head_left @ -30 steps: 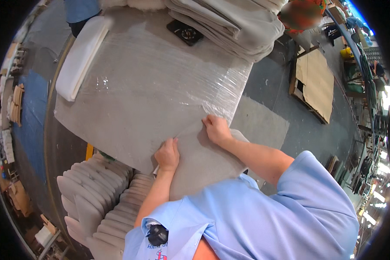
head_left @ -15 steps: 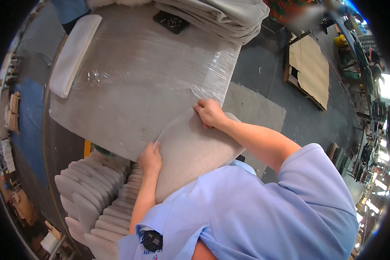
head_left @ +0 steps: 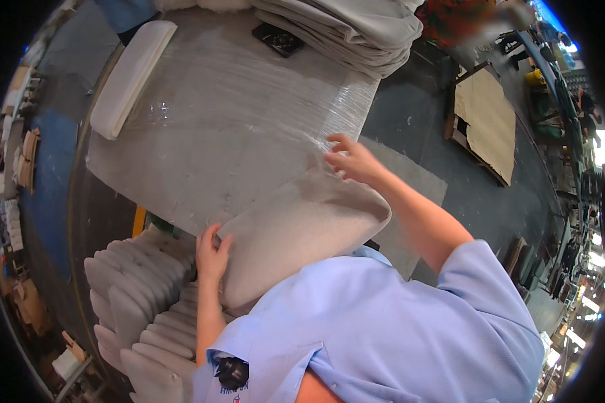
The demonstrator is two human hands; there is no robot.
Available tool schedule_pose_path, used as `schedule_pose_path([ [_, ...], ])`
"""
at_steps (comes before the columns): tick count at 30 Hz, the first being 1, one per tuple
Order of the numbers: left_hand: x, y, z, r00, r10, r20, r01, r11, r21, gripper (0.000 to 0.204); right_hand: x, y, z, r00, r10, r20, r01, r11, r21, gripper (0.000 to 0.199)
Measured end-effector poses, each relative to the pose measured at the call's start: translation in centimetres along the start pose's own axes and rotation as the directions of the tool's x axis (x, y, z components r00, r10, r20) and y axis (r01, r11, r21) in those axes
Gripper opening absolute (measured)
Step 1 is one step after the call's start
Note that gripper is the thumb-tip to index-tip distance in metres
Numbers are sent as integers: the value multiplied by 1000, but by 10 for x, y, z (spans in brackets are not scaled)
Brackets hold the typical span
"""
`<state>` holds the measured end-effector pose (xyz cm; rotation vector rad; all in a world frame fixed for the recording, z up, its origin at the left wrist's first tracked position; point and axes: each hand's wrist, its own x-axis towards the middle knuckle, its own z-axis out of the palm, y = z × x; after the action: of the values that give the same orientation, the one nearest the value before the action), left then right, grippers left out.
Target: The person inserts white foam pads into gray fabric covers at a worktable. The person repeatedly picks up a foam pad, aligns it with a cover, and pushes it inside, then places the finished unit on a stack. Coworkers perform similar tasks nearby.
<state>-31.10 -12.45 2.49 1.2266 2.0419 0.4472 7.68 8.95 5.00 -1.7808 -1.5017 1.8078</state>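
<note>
A soft beige cushion cover (head_left: 296,235) of felt-like fabric lay in the middle of the frame, bulging over the near edge of the tabletop (head_left: 215,134) and against my chest. It was rounded at its right end, smooth and matte, a broad flattened pad shape. My left hand (head_left: 212,252) gripped its lower left edge, fingers curled over the fabric. My right hand (head_left: 353,161) rested on its upper right corner with fingers spread and loose, touching the fabric rather than clenching it, right at the tabletop's edge.

The tabletop was wrapped in clear plastic film that wrinkled and shone with streaky glare, grey beneath. At the upper left of the frame a long white foam pad (head_left: 131,77) with rounded edges lay on it. At the top centre sat a small dark flat device (head_left: 277,39), and beside it, toward the upper right, a stack of folded grey fabric pieces (head_left: 356,30). At the lower left, below the tabletop, stood rows of pale grey cushions (head_left: 138,302), packed upright like ribs. My light blue shirt (head_left: 383,329) filled the bottom.
</note>
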Motion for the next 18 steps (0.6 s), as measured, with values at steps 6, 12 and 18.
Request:
schedule_pose_path([
  [6,-126,-20,-1,910,-346,228,381,481,-790,50,-49,46,-28,948,218,232,-258,954,156,65],
  [12,-56,18,-44,911,-337,239,300,141,-943,51,-84,7,-21,935,304,180,-333,930,155,68],
  [18,5,11,-41,860,-484,162,240,103,-965,57,-85,-1,7,962,-242,125,271,794,-544,75],
])
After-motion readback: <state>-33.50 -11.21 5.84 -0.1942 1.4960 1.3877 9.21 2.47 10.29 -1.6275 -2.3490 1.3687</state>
